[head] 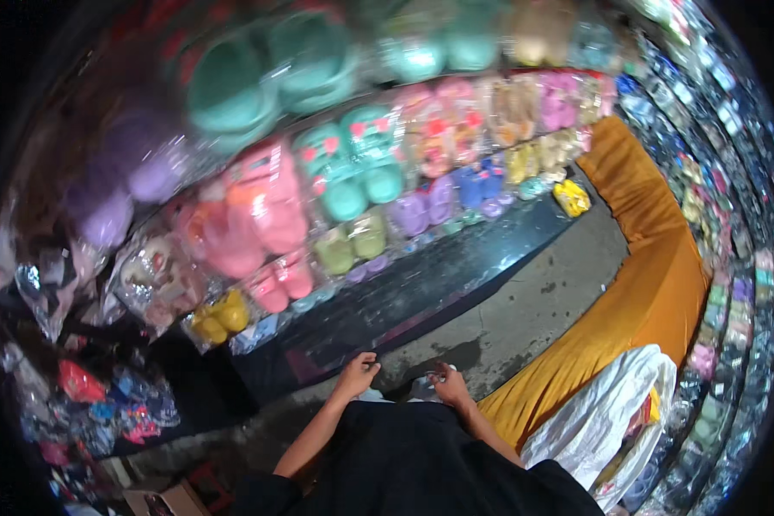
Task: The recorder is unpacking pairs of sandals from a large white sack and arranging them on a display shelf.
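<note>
My left hand (359, 374) is held in front of my body at the lower middle, fingers apart and slightly curled, with nothing in it. To its right, my right hand (447, 383) has its fingers bent; whether something small is between them cannot be told. Beneath both lies the grey concrete floor (522, 309). Beyond the hands runs a dark ledge (438, 264), and behind it stand rows of plastic-wrapped footwear: green slippers (351, 168), pink slippers (284, 280) and purple clogs (424, 209).
An orange cloth (658, 303) drapes along the right side. A white plastic sack (593, 413) stands at the lower right. Yellow wrapped footwear (571, 197) sits at the ledge's far end. An open cardboard box (168, 500) is at the lower left. More wrapped goods line the right edge.
</note>
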Demonstrator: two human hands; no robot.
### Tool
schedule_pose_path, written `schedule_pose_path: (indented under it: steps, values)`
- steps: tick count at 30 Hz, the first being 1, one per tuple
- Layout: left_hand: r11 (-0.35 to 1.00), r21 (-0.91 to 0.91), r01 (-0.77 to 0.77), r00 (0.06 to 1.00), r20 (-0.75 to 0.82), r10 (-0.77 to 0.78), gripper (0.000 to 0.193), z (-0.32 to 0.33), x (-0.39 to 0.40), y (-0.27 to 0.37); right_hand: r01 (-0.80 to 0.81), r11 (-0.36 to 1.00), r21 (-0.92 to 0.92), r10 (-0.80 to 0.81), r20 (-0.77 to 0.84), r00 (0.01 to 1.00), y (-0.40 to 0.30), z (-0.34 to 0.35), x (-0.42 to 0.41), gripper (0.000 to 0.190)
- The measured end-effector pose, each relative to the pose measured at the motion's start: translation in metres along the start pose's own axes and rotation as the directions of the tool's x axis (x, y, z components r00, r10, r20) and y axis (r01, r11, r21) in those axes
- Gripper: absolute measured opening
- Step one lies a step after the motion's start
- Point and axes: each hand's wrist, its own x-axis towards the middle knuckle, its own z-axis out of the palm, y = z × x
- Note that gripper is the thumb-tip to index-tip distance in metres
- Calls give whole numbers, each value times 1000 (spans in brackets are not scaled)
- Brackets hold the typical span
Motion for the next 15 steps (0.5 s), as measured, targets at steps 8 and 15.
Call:
schedule_pose_path:
  steps: [8, 15]
  values:
    - [973, -160, -167, 972, 140, 190, 36, 149, 71, 104, -72, 963, 261, 120, -176, 977, 81, -116, -1, 52]
    - [961, -21, -277, 830, 498, 250, 35, 287, 112, 160, -63, 932, 356, 245, -492, 835, 140, -218, -37, 49]
